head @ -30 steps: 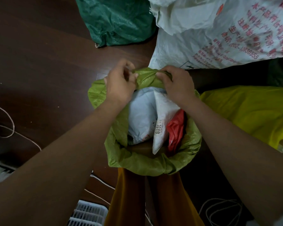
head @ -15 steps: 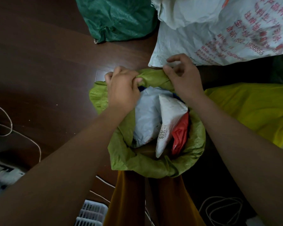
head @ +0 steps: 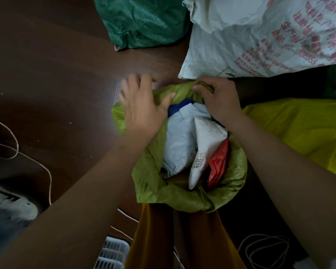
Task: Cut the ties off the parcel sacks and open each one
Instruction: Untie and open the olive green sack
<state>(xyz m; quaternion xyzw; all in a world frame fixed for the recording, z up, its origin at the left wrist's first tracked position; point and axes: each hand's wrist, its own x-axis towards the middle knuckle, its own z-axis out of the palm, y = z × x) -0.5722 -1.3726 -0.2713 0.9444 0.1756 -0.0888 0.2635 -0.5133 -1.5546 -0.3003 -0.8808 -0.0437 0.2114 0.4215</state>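
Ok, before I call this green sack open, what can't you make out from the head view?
- Left hand: motion-blurred, so its contact with the light green sack rim is unclear.
- Far rim of that sack: covered by the right hand, which bunches the fabric.
- Blue parcel: mostly buried under the white parcels.
- White printed sack: cut off by the top and right edges.
- Any cutting tool: none visible.

Four sacks: a light green sack (head: 182,199) at centre, a dark green sack (head: 144,22) at the top, a white printed sack (head: 260,35) upper right, a yellow sack (head: 299,129) on the right. Four parcels show in the open one: two white (head: 178,144) (head: 206,144), one red (head: 218,164), one blue (head: 179,106). Two hands, left hand (head: 142,111) and right hand (head: 219,100). One white basket (head: 113,253) at the bottom.
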